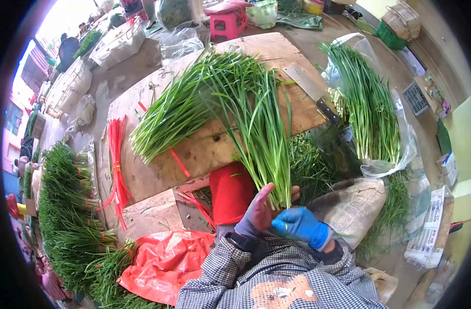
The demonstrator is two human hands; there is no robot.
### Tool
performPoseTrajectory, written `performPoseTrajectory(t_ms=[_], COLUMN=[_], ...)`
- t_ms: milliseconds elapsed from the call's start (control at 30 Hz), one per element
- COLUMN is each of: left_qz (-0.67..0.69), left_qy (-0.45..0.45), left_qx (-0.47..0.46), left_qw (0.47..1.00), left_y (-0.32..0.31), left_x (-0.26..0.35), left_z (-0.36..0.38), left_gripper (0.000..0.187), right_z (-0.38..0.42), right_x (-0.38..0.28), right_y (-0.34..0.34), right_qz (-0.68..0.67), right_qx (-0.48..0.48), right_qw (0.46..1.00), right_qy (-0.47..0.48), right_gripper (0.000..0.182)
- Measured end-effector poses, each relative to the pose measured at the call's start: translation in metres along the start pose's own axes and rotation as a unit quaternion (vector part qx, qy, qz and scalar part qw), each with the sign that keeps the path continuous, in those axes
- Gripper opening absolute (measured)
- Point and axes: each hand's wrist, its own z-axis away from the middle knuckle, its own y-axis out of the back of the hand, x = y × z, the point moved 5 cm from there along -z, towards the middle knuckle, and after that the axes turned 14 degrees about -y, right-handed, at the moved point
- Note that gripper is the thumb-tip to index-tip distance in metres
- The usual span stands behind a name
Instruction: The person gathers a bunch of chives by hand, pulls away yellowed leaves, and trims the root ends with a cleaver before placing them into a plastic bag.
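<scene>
A bunch of long green garlic chives (269, 154) slants over the near edge of the wooden board, its pale stalk ends toward me. Around those ends is my left hand (258, 210), in a purplish-grey glove, closed on the bunch. My right hand (301, 225), in a blue glove, is beside the stalk ends with its fingers curled together; what they pinch is hidden. A larger heap of chives (178, 113) lies on the board, its stalk ends to the left. The leaf tips of my bunch overlap this heap.
On the wooden board (204, 149) lie a cleaver (310, 90) at right and red ties (117, 159) at left. Tied green bundles (70, 216) line the left floor. A red plastic bag (166, 262) is nearby. More chives (372, 108) stand in plastic at right.
</scene>
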Motion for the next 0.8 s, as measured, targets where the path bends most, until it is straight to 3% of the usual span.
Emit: performPoseTrajectory(t_ms=[67, 267, 400, 467, 500, 633, 700, 733, 800], left_qz=[0.001, 0.038, 0.050, 0.039, 0.039, 0.048, 0.066, 0.089, 0.113], left_qy=[-0.014, -0.023, -0.005, -0.008, -0.009, -0.016, -0.009, 0.001, 0.010], left_qx=[0.001, -0.009, 0.001, 0.016, 0.015, 0.004, -0.001, -0.002, -0.001], left_qw=[1.000, 0.999, 0.999, 0.999, 0.999, 0.999, 0.998, 0.996, 0.993], left_y=[0.000, 0.000, 0.000, -0.001, 0.000, 0.001, -0.003, -0.005, -0.004], left_x=[0.000, 0.002, -0.001, 0.000, 0.000, 0.001, 0.004, 0.005, 0.006], left_z=[0.001, 0.001, 0.001, 0.003, 0.002, 0.003, 0.003, 0.004, 0.005], left_gripper=[0.062, 0.065, 0.066, 0.066, 0.066, 0.066, 0.066, 0.065, 0.065], right_z=[-0.017, -0.006, -0.008, -0.013, -0.015, -0.016, -0.003, 0.009, 0.036], right_x=[0.007, 0.009, -0.010, -0.017, -0.017, -0.007, -0.001, -0.005, 0.004], right_y=[0.002, 0.012, 0.023, 0.023, 0.020, 0.018, 0.021, 0.029, 0.052], right_qz=[-0.021, 0.003, 0.018, 0.172, 0.161, 0.099, -0.015, -0.014, -0.099], right_qx=[0.011, 0.039, 0.154, 0.221, 0.256, 0.238, 0.123, 0.122, 0.095], right_qw=[0.997, 0.999, 0.988, 0.959, 0.948, 0.962, 0.992, 0.992, 0.983], right_qy=[-0.069, -0.012, -0.002, 0.046, 0.104, 0.094, -0.014, -0.015, -0.119], right_gripper=[0.021, 0.017, 0.017, 0.017, 0.017, 0.014, 0.009, 0.009, 0.006])
